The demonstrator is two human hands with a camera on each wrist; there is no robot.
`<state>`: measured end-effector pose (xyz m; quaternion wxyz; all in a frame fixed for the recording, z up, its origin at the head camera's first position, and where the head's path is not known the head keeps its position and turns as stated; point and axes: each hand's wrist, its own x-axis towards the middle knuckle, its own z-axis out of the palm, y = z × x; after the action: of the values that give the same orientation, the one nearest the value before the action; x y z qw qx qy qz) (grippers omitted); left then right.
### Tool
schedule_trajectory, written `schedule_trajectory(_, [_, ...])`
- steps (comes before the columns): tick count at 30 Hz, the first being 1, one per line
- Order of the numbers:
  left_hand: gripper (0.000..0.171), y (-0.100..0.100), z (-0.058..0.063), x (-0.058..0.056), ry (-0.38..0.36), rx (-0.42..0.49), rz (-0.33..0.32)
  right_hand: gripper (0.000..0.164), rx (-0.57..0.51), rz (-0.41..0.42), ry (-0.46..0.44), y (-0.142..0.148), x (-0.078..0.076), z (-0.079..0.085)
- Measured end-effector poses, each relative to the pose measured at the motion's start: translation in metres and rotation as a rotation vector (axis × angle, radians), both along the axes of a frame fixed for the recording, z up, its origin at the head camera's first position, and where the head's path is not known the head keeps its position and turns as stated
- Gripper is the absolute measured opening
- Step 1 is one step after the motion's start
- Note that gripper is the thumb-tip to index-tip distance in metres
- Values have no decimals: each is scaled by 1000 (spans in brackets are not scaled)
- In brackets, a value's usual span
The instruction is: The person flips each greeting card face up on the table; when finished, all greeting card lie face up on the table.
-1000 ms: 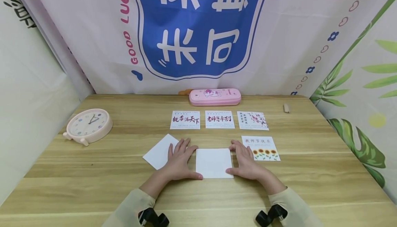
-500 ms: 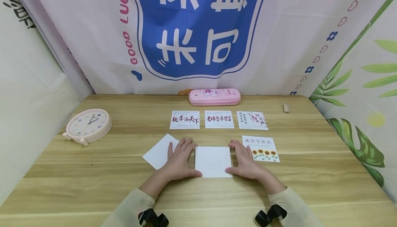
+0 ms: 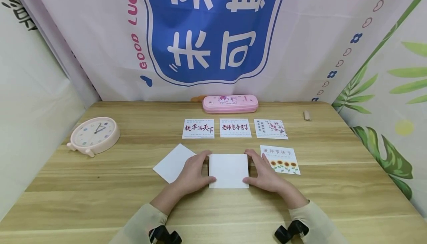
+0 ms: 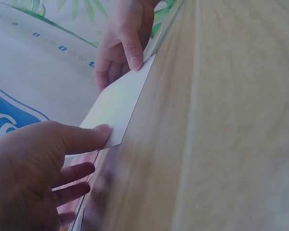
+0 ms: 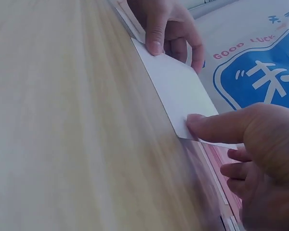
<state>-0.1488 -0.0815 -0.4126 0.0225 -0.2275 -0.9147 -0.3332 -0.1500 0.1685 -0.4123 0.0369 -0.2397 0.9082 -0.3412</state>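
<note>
A blank white square card (image 3: 229, 170) is held between both hands, slightly above the wooden table as the wrist views show. My left hand (image 3: 192, 173) pinches its left side, the thumb on top near the front corner. On the opposite side my right hand (image 3: 267, 176) grips it the same way, with its thumb (image 5: 212, 126) on the face. The fingers under the card are partly hidden. Another blank white card (image 3: 171, 163) lies turned at an angle behind the left hand. Beside the right hand lies a printed card with sunflowers (image 3: 283, 161), its left edge partly covered.
Three printed cards lie in a row farther back: a left one (image 3: 198, 129), a middle one (image 3: 235, 128) and one with blossoms (image 3: 271, 129). A pink pencil case (image 3: 230, 104) sits at the back edge. A clock (image 3: 95, 134) lies left, a small beige object (image 3: 307, 115) right.
Both hands have raised the white card off the table and slightly away from me. The left hand's fingers have closed in toward the card's edge. The other cards stay put.
</note>
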Motion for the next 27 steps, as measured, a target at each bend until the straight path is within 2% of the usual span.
schedule_trajectory(4, [59,1,0,0,-11,164,7,73,-79,-12,-4,-3,1,1])
schedule_trajectory(7, [55,1,0,-1,1,248,30,68,-154,-4,17,-6,1,2])
schedule_trajectory(10, [51,2,0,-1,24,280,67,63,-229,-13,53,-9,2,5])
schedule_trajectory(13, [34,3,0,-1,30,306,101,56,-278,-63,75,-14,8,16])
schedule_trajectory(16, [12,4,-1,-1,32,361,124,38,-321,-140,38,-15,8,16])
schedule_trajectory(18, [5,3,-1,-2,35,401,126,22,-359,-181,23,-13,4,9])
schedule_trajectory(21, [5,3,-3,-3,72,450,122,3,-434,-209,29,-10,0,1])
schedule_trajectory(24, [7,1,-3,-3,110,481,108,5,-489,-220,53,-9,-1,1])
schedule_trajectory(27, [13,1,-2,-3,75,548,65,8,-573,-230,-36,-9,-1,3])
